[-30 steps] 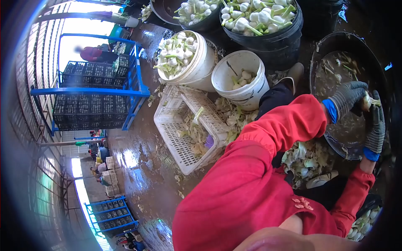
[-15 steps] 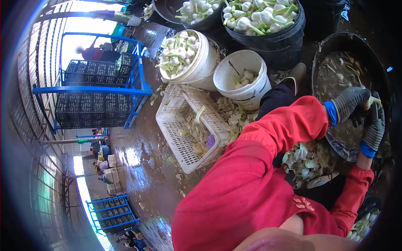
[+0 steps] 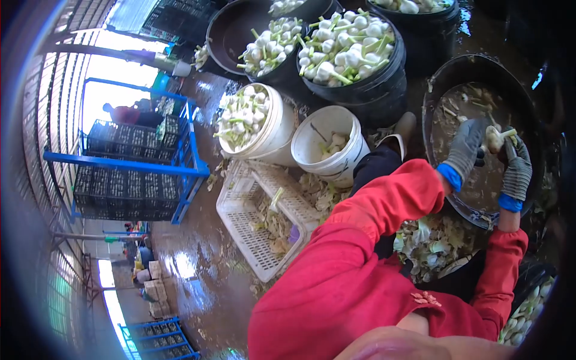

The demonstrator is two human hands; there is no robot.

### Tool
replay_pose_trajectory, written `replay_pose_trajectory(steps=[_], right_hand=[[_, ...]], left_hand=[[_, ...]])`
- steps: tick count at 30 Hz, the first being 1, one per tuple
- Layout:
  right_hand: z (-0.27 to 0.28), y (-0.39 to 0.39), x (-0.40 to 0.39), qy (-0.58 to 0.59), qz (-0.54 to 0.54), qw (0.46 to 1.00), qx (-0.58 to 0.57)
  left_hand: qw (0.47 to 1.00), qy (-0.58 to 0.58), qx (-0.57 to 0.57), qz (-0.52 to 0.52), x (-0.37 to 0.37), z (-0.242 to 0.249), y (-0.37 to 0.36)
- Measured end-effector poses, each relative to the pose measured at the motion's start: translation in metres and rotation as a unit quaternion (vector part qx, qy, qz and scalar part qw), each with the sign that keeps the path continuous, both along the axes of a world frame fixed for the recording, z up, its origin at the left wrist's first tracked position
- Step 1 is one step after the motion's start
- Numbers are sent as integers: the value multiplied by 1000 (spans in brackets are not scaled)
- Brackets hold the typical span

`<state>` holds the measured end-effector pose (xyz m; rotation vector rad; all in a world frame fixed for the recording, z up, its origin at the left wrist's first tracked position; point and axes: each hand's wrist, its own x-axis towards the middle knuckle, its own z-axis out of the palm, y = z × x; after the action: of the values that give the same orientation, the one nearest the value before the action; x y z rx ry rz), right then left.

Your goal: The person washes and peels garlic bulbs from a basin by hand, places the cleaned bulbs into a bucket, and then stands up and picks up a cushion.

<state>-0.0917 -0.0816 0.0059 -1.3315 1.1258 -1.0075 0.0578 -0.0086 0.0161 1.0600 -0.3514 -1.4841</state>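
Both gloved hands meet over the dark water basin (image 3: 528, 120) at the right of the head view: the left hand (image 3: 465, 150) curls around a white garlic bulb (image 3: 495, 138), and the right hand (image 3: 517, 171) closes on the same bulb from the other side, its stem poking up between them. Wet gloves could let the bulb slip into the murky water. Peelings (image 3: 429, 243) heap below the red sleeves, and the wet floor (image 3: 198, 240) beside the white crate (image 3: 252, 222) looks slippery.
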Motion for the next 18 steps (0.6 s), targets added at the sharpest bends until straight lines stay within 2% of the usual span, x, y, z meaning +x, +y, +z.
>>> replay_pose_trajectory(steps=[1,4,5,8,9,12,14,15,17,18], right_hand=[[2,-2,0,36,-16,999,9],[-23,-3,2,-79,44,993,-78],[-27,-2,3,-92,72,990,-84],[-15,22,11,-68,121,982,-130],[-11,25,13,-109,131,981,-92],[-36,18,11,22,90,988,-120],[-9,30,17,-72,116,991,-1],[5,31,17,-119,128,983,57],[12,26,5,-113,157,978,77],[13,23,-1,-109,171,975,88]], left_hand=[[996,-68,-46,37,-8,1,6],[937,-266,-211,80,-30,1,11],[969,-164,-176,59,-33,-27,1],[969,-87,-197,118,-33,-25,-1],[973,-119,-173,95,-27,-18,1],[986,-163,-29,31,-10,18,10],[967,-218,-112,78,-11,-19,-2],[952,-244,-155,100,-9,-22,-7],[895,-361,-251,81,-4,-31,-18],[896,-368,-245,43,-3,-22,-15]])
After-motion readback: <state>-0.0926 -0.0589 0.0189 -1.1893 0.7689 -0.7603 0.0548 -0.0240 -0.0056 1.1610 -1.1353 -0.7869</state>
